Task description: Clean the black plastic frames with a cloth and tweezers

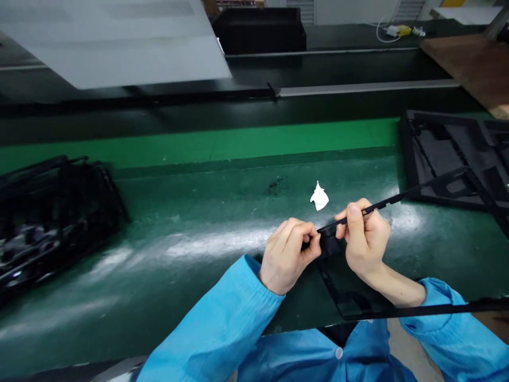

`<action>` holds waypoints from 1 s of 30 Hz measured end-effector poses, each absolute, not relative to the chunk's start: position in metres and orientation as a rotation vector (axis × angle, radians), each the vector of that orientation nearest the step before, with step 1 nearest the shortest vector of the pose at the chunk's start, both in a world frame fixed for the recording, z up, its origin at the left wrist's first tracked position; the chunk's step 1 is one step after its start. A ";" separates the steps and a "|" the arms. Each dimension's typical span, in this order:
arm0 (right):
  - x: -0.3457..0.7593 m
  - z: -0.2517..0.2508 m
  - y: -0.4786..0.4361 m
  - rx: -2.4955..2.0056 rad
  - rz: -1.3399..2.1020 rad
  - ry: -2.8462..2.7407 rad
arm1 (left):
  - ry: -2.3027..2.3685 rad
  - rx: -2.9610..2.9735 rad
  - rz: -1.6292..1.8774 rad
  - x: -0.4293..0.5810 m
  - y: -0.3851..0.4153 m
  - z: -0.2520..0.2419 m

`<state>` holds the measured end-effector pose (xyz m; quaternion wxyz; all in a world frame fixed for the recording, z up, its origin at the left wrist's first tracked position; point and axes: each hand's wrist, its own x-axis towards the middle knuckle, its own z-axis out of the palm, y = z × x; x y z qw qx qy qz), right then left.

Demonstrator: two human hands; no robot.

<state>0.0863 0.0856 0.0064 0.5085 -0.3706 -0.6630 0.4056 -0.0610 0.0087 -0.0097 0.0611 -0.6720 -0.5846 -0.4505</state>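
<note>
A thin black rectangular plastic frame (392, 200) is held up in front of me, tilted over the bench edge. My left hand (292, 252) pinches its near-left corner, fingertips pressed together on the rim. Along the same side, a short way to the right, my right hand (366, 236) grips the rim between thumb and fingers. The frame's lower side crosses in front of my right forearm. Whatever lies under my left fingertips is hidden. A crumpled scrap of white paper (319, 197) rests on the bench just beyond my hands.
A blurred pile of black frames (55, 217) sits at the left. On the right, a black foam-lined tray (405, 143) holds black parts. The green bench top (207, 207) runs between them. A white panel (131, 48) hangs over the back left, near a black box (260, 32).
</note>
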 end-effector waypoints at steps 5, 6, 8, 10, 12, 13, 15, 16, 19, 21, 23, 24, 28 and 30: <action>0.085 0.009 0.089 -0.923 1.104 -1.477 | -1.781 -1.998 -1.417 -0.062 0.007 -0.010; 0.085 0.009 0.089 -0.921 1.119 -1.458 | -1.782 -1.992 -1.429 -0.062 0.007 -0.010; 0.084 0.009 0.090 -0.910 1.152 -1.420 | -1.788 -1.980 -1.449 -0.063 0.006 -0.009; 0.083 0.008 0.093 -0.901 1.193 -1.373 | -1.806 -1.952 -1.465 -0.064 0.006 -0.008; 0.082 0.006 0.096 -0.906 1.253 -1.313 | -1.840 -1.894 -1.489 -0.068 0.007 -0.008; 0.082 0.005 0.098 -0.913 1.290 -1.277 | -1.864 -1.855 -1.501 -0.071 0.009 -0.009; 0.081 0.004 0.101 -0.937 1.373 -1.210 | -1.923 -1.791 -1.515 -0.077 0.013 -0.012; 0.081 0.003 0.103 -0.951 1.410 -1.181 | -1.955 -1.781 -1.512 -0.080 0.016 -0.015; 0.082 0.004 0.105 -0.980 1.472 -1.136 | -2.049 -1.825 -1.475 -0.088 0.023 -0.023; 0.081 0.004 0.105 -0.979 1.485 -1.126 | -2.097 -1.863 -1.444 -0.091 0.026 -0.028; 0.081 0.005 0.105 -0.966 1.491 -1.117 | -2.128 -1.883 -1.422 -0.094 0.028 -0.031; 0.081 0.004 0.105 -0.957 1.494 -1.108 | -2.138 -1.885 -1.417 -0.096 0.028 -0.033; 0.079 0.003 0.107 -0.921 1.506 -1.063 | -2.161 -1.876 -1.441 -0.101 0.029 -0.036; 0.079 0.002 0.107 -0.906 1.506 -1.055 | -2.157 -1.891 -1.450 -0.103 0.031 -0.036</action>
